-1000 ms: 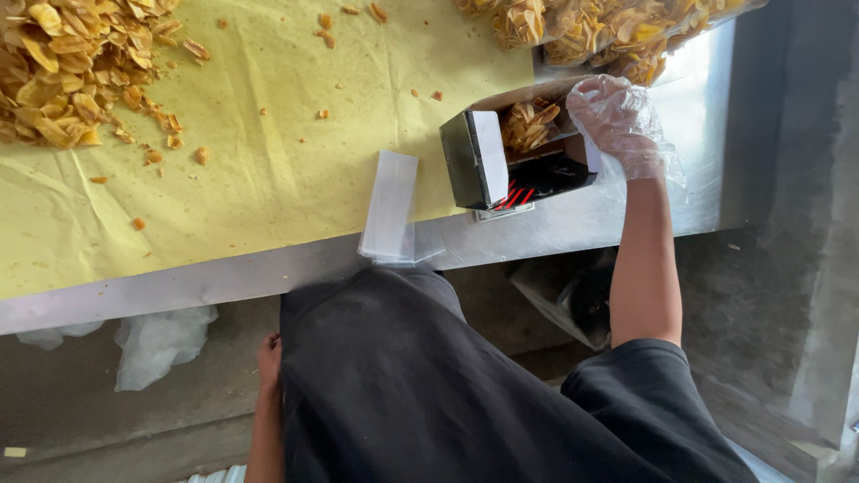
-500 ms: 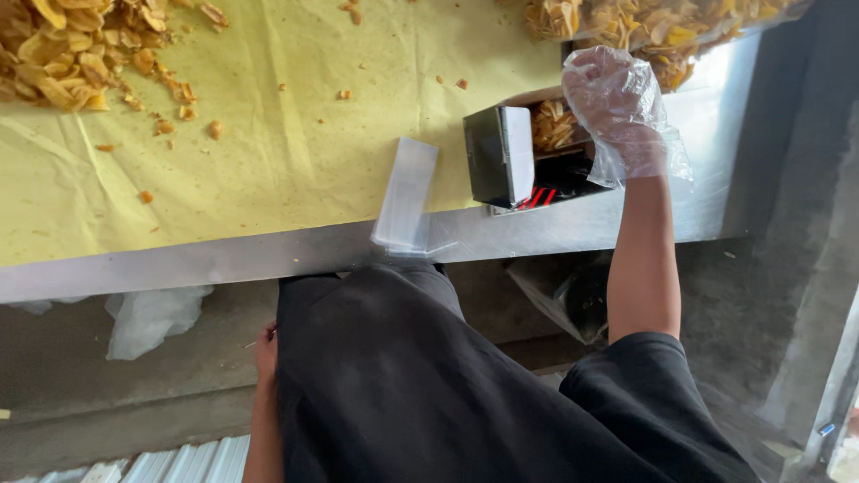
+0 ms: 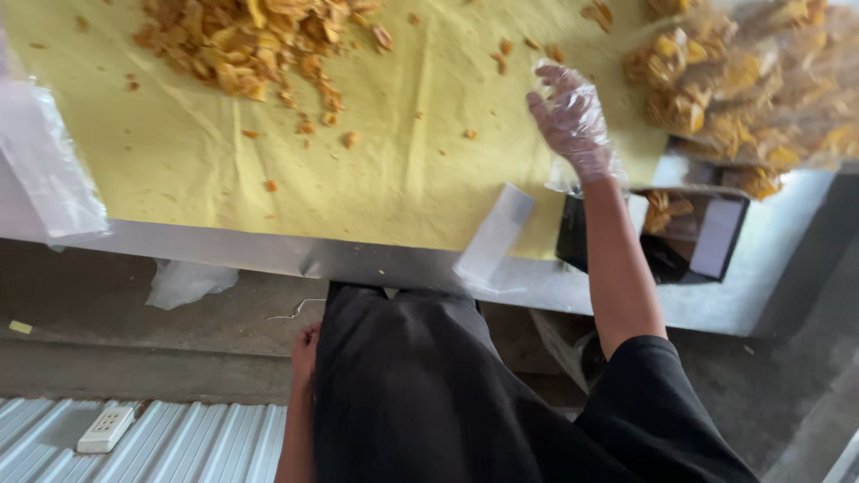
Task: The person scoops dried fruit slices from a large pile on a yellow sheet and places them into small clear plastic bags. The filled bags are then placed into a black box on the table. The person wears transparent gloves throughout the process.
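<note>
Right hand (image 3: 573, 121) left box (image 3: 693, 234), chips (image 3: 259, 40) ahead.

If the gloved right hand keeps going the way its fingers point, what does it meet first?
The right hand points up and slightly left across the yellow sheet. Probably a few loose chip crumbs lie first in that line; depth is unclear, since the hand may be above the sheet.

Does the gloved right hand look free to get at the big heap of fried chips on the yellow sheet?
Probably yes. The right hand hovers open over the yellow sheet, and only scattered crumbs lie between it and the chip heap; nothing blocks the way.
</note>
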